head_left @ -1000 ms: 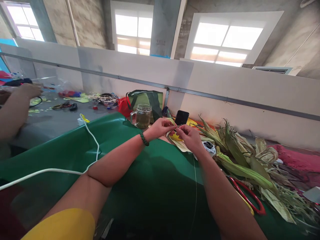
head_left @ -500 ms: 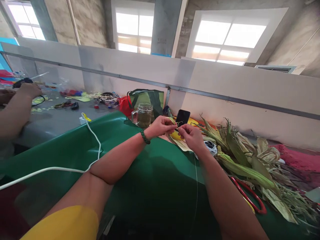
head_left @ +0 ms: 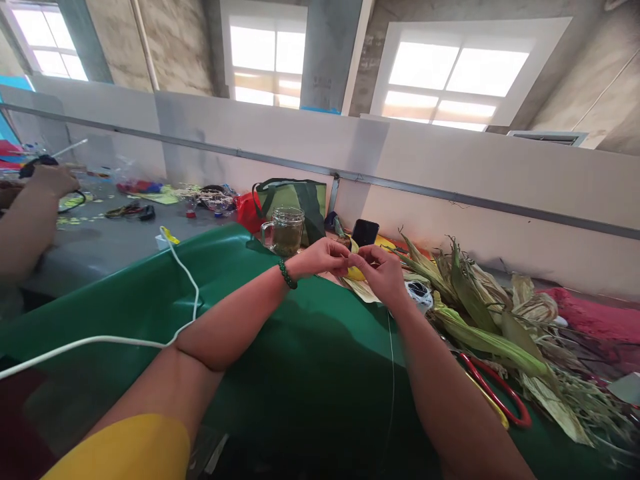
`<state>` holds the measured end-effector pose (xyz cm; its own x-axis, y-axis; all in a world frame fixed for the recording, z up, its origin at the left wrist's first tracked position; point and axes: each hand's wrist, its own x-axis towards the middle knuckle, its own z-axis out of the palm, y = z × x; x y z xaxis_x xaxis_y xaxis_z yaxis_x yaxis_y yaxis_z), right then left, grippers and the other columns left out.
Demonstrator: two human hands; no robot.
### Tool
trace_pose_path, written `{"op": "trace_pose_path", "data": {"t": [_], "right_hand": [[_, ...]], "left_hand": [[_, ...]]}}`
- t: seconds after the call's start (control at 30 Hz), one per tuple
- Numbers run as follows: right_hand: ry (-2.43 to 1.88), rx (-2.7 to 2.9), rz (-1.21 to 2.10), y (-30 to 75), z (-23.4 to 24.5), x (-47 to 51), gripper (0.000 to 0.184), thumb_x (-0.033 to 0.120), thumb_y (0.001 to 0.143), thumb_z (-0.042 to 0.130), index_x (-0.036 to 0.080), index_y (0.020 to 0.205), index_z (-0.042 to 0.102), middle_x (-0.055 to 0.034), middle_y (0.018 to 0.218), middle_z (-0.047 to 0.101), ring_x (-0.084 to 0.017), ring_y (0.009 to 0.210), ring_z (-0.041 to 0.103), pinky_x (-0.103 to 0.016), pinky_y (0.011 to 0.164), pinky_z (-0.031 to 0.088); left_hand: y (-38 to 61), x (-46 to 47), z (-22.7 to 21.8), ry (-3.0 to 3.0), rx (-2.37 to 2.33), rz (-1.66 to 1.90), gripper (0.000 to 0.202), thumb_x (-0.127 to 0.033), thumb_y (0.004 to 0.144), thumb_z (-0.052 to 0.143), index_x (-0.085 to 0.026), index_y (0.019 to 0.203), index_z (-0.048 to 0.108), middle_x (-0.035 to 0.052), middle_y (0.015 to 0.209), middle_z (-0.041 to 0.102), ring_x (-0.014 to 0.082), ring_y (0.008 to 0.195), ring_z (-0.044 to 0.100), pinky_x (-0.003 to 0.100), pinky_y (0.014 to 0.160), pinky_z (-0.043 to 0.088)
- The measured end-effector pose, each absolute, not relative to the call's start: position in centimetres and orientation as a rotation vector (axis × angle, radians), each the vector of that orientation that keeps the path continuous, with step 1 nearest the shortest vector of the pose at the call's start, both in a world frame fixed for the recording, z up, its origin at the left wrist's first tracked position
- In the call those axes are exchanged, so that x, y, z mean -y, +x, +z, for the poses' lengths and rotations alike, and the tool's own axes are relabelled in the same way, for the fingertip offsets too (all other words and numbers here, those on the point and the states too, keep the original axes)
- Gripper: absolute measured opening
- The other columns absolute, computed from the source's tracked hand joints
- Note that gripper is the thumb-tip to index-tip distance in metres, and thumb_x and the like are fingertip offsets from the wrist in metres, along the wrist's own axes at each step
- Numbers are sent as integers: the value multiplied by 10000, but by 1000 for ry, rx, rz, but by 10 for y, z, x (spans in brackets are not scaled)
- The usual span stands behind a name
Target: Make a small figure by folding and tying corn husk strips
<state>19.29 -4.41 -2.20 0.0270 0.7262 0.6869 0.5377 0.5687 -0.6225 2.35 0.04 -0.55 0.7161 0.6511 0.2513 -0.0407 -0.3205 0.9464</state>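
Note:
My left hand (head_left: 327, 258), with a green bead bracelet (head_left: 287, 274) at its wrist, pinches a small pale yellow-green piece of corn husk (head_left: 355, 246). My right hand (head_left: 383, 270) meets it fingertip to fingertip, thumb and forefinger closed on the same piece. Most of the husk is hidden by the fingers. Just below them shows something yellow (head_left: 355, 274), partly covered. A flat dry husk (head_left: 367, 291) lies under the right hand. Beside the right wrist sits a ball of white thread (head_left: 420, 294), and a thin thread (head_left: 392, 360) hangs down the green cover.
Corn husks (head_left: 475, 320) heap at right, by red-handled scissors (head_left: 500, 393). A phone (head_left: 365, 233) leans behind my hands. A glass mug (head_left: 287, 231) and bag (head_left: 300, 200) stand left of it. A white cable (head_left: 100, 340) crosses the green cover (head_left: 225, 247). Another person's arm (head_left: 33, 213) is at far left.
My hands have drawn closer, the right fingers now pressing against the left fingertips. The husk's tip points up between them. The view has shifted slightly.

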Motion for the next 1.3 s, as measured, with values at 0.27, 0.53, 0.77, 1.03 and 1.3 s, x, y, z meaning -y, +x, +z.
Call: {"op": "trace_pose_path", "data": {"t": [0.27, 0.53, 0.77, 1.03, 1.3], "right_hand": [[-1051, 1537, 304, 190, -22, 46, 392, 569, 683, 692, 197, 599, 599, 26, 530, 521, -111, 503, 421, -263, 506, 346], [-1073, 1472, 638, 203, -14, 41, 561, 749, 628, 643, 193, 703, 639, 3, 619, 608, -109, 532, 489, -266, 543, 434], [-1135, 1593, 707, 204, -16, 45, 422, 568, 574, 781, 168, 672, 689, -19, 607, 660, -138, 570, 568, -280, 569, 466], [-1018, 1390, 678, 208, -13, 42, 344, 497, 563, 805, 197, 686, 693, -17, 633, 689, -148, 600, 618, -297, 614, 523], [-961, 1380, 565, 188, -24, 44, 323, 506, 642, 744, 198, 739, 741, -41, 719, 732, -188, 652, 662, -350, 674, 552]], "left_hand": [[22, 5, -2, 1960, -498, 742, 300, -368, 684, 795, -78, 747, 746, 49, 599, 689, 93, 537, 594, 169, 504, 448], [23, -3, -4, 1838, -504, 731, 264, -337, 776, 718, -102, 866, 638, 0, 639, 663, 65, 533, 553, 178, 534, 423], [20, -1, 0, 1878, -475, 845, 245, -275, 791, 686, -144, 926, 529, -63, 562, 564, 76, 518, 528, 194, 539, 395], [19, -2, 1, 1558, -516, 988, 425, -367, 787, 698, -110, 1109, 597, 18, 692, 662, 110, 646, 618, 250, 674, 491], [33, 11, -6, 1663, -474, 1025, 461, -499, 729, 737, -97, 954, 716, -12, 654, 577, 77, 629, 508, 198, 605, 400]]}}
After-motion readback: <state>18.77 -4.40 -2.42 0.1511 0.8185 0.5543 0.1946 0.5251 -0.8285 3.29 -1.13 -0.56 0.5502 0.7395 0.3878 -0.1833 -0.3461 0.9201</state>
